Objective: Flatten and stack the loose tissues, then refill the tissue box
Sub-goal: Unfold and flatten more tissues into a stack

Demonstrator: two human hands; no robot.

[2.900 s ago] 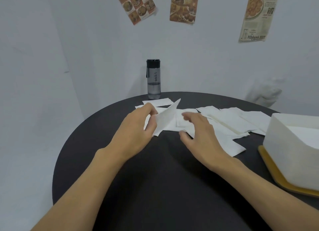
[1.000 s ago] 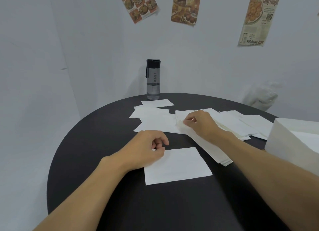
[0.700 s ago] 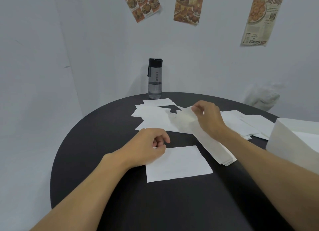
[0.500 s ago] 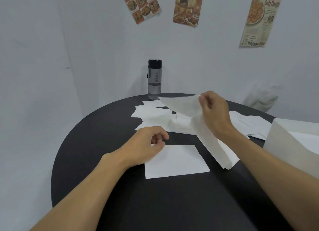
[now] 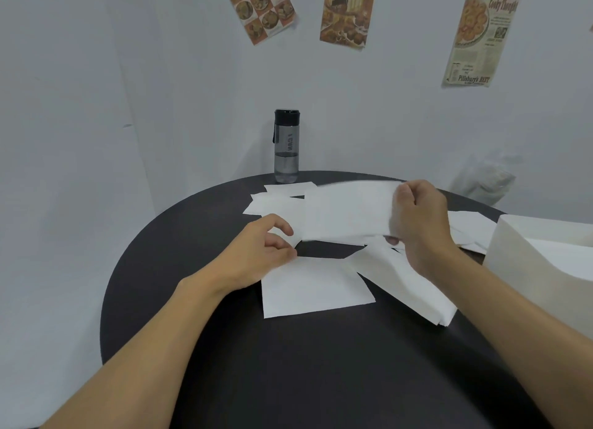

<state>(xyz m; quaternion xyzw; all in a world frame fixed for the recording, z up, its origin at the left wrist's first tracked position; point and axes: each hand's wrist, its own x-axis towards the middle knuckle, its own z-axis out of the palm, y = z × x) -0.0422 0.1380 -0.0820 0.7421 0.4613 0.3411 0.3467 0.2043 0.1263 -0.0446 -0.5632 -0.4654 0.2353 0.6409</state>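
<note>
The risk here lies with the thin white tissue sheet (image 5: 346, 210) held in the air in the middle of the frame. It is limp and gripped along only one edge, so it could fold over on itself or drift sideways as it comes down, landing skewed on the flat white square tissue (image 5: 316, 287) that lies on the round black table (image 5: 288, 371) just below. A sharp tug could tear it. A careless sweep of the forearm could also drag the slanting pile of white tissues (image 5: 414, 292) at centre right, which already fans out at its lower end.

The right hand (image 5: 417, 223) has its fingers curled tightly together, thumb against them, pinching the sheet's right edge. The sheet looks motion-blurred. The left hand (image 5: 260, 252) rests on the upper left corner of the flat tissue, its thumb and loosely curled fingers apart, with the hanging sheet's lower left corner just at the gap. Whether they touch that corner I cannot tell.

More loose white tissues (image 5: 272, 201) lie scattered further up the frame, in front of a grey bottle with a black cap (image 5: 286, 146). The large white tissue box (image 5: 542, 249) sits at the right edge, well apart from the flat tissue, and it seems not yet refilled
</note>
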